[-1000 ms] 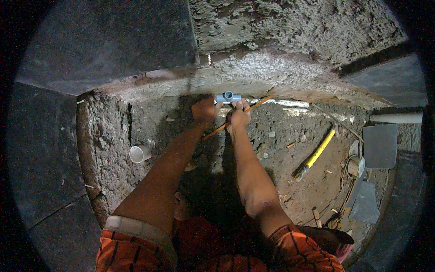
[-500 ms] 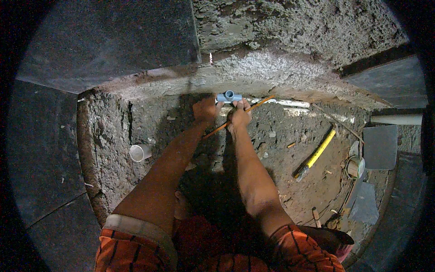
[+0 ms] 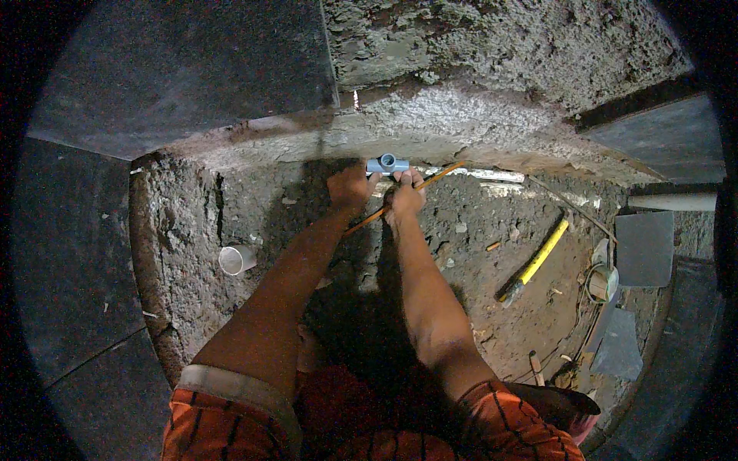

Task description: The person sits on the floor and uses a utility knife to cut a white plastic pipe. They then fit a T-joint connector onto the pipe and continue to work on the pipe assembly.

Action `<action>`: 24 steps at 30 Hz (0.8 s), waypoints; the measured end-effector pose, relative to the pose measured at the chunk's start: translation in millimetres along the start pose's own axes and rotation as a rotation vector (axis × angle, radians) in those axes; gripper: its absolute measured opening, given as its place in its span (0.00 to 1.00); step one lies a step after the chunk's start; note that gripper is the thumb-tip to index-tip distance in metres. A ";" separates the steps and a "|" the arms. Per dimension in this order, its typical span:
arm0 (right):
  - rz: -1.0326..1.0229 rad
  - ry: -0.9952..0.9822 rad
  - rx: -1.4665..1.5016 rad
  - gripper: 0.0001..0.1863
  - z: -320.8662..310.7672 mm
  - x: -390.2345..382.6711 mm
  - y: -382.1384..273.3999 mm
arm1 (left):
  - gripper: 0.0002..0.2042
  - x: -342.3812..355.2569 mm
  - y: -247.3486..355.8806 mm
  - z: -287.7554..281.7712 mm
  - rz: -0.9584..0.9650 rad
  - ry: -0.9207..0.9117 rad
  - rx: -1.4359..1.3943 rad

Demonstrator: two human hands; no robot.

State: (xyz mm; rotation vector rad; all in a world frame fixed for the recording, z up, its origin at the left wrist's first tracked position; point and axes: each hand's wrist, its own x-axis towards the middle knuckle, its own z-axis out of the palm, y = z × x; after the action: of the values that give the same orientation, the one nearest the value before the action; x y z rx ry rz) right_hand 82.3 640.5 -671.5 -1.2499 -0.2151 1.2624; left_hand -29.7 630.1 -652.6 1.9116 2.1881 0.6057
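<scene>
A light blue-grey T-shaped pipe fitting [image 3: 391,164], its round branch opening facing up, sits at the foot of the rough wall. My left hand [image 3: 351,187] grips its left end with closed fingers. My right hand [image 3: 405,192] pinches its right end from below, thumb and fingers close together. An orange rod [image 3: 444,173] runs diagonally behind my right hand; whether the fingers touch it, I cannot tell. A white pipe [image 3: 497,176] lies along the wall base to the right of the fitting.
A yellow-handled tool [image 3: 544,254] lies on the rough dug floor at right, near a metal can [image 3: 602,283] and grey tile pieces [image 3: 644,250]. A white cup-like piece [image 3: 236,260] rests at left. Dark tiles [image 3: 84,276] edge the pit; a grey pipe [image 3: 670,201] sticks in at right.
</scene>
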 end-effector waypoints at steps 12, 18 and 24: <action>-0.035 -0.057 0.018 0.12 -1.3 -1.5 2.4 | 0.23 -3.3 -1.8 5.6 0.030 0.103 0.037; -0.034 -0.056 -0.027 0.12 -2.1 -2.5 3.6 | 0.24 -4.5 -0.1 0.3 0.008 0.070 0.020; -0.104 -0.058 -0.011 0.11 -8.7 7.4 7.1 | 0.26 -0.2 11.5 -4.8 -0.050 -0.041 0.033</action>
State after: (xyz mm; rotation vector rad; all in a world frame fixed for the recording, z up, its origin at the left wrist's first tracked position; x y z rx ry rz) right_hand 87.1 639.9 -684.0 -1.1976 -0.3253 1.2097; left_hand -21.2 630.1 -643.6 1.8623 2.2260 0.5204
